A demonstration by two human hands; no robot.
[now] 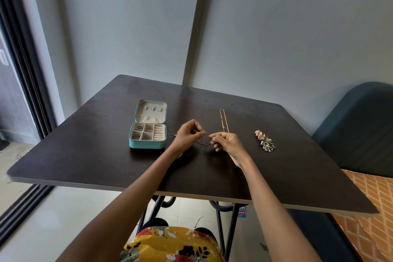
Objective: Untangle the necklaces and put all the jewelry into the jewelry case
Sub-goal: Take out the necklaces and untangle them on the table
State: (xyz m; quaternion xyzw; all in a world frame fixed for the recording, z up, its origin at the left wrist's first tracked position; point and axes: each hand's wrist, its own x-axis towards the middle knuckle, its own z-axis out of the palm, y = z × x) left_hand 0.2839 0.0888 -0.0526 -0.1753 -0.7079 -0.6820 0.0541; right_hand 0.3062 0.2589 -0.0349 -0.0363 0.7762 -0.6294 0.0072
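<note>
Dark chain point(204, 144) between pinching left hand point(188, 134), right hand point(225, 141).

Both hands work above the dark table point(106, 155) — left hand point(188, 134) and right hand point(226, 141) pinch a thin dark chain point(203, 143); the teal jewelry case point(146, 144) lies open at left; a gold necklace point(223, 120) lies stretched out beyond the right hand; an earring pile point(264, 140) sits farther right.

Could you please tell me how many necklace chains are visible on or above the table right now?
2: a dark chain pinched between both hands, and a gold chain lying straight behind the right hand. Others may sit in the case.
</note>
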